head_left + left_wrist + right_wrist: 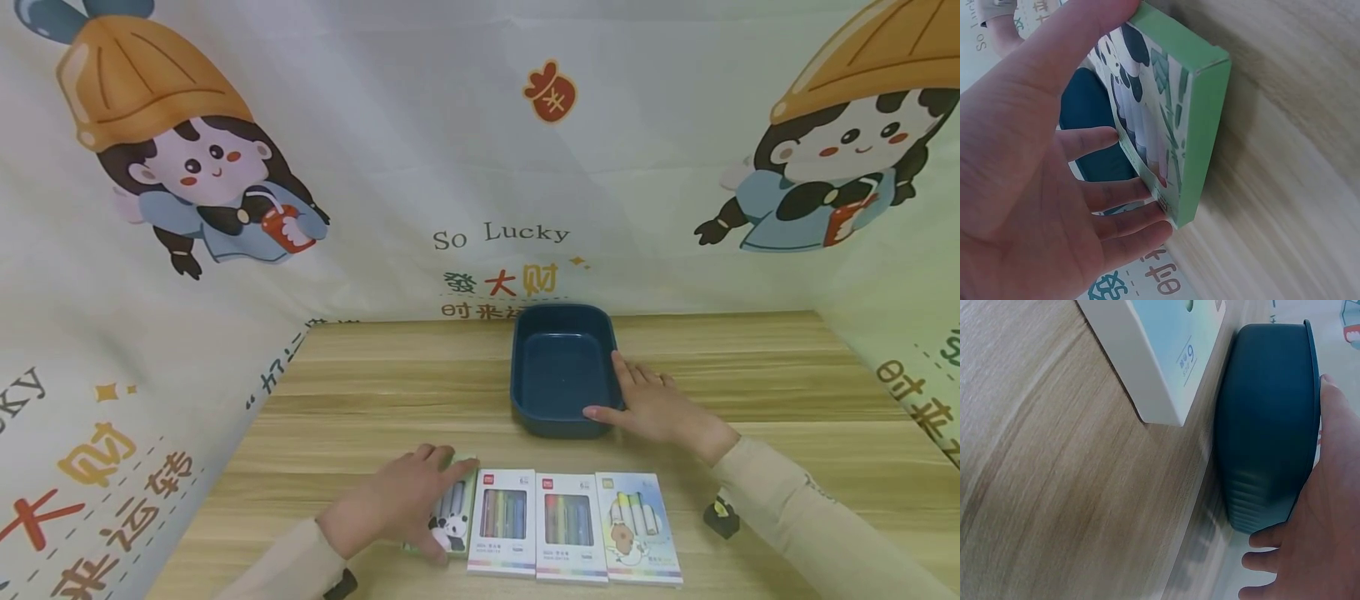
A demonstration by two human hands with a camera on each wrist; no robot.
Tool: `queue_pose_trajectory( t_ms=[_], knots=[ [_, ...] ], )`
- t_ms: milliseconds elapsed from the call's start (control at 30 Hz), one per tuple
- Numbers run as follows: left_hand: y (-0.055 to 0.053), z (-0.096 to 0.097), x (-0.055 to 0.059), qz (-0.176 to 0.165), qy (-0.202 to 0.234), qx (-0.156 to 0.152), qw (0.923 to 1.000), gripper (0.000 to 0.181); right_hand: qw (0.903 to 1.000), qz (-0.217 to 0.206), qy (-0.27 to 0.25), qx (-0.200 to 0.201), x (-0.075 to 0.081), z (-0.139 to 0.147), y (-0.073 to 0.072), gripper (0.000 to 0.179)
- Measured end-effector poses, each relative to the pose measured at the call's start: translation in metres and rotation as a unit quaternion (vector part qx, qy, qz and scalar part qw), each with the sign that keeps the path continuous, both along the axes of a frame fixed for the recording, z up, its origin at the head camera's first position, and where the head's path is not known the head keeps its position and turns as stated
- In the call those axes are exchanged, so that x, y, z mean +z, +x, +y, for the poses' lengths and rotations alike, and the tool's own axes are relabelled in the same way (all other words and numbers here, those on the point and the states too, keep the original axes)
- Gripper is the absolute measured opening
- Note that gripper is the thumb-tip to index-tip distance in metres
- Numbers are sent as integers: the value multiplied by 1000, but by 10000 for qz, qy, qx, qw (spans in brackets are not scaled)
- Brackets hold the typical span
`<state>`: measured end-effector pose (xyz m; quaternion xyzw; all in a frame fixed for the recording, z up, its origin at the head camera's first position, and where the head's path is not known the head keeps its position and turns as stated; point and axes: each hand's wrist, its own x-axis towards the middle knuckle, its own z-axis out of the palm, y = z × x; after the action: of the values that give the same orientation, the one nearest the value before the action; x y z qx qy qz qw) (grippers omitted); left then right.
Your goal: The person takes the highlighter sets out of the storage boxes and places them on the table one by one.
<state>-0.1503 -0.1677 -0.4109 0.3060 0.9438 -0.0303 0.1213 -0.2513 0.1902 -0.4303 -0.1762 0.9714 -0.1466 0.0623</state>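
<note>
My left hand (401, 500) lies over a green pen box with a panda picture (450, 517), at the left end of a row of boxes. Its thumb and fingers hold the green box (1210, 125) by opposite edges in the left wrist view. My right hand (660, 408) touches the right side of a dark blue plastic bin (566, 429), with the thumb over the rim near its front corner. In the right wrist view, the right hand's fingers reach loosely past the end of the bin (1266, 419).
Right of the panda box lie two white pen boxes, one (502, 558) beside the other (566, 562), then a light blue and white pen box (641, 558). A wooden table (390, 375) carries everything. A printed cloth (397, 167) stands behind the bin and along both sides.
</note>
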Motion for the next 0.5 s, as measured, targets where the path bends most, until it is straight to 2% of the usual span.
queue_pose_trajectory(
  t_ms=[500],
  knots=[
    [5, -1, -5, -159, -29, 45, 9999, 117, 10000, -71, -39, -34, 1, -1, 0, 117]
  ],
)
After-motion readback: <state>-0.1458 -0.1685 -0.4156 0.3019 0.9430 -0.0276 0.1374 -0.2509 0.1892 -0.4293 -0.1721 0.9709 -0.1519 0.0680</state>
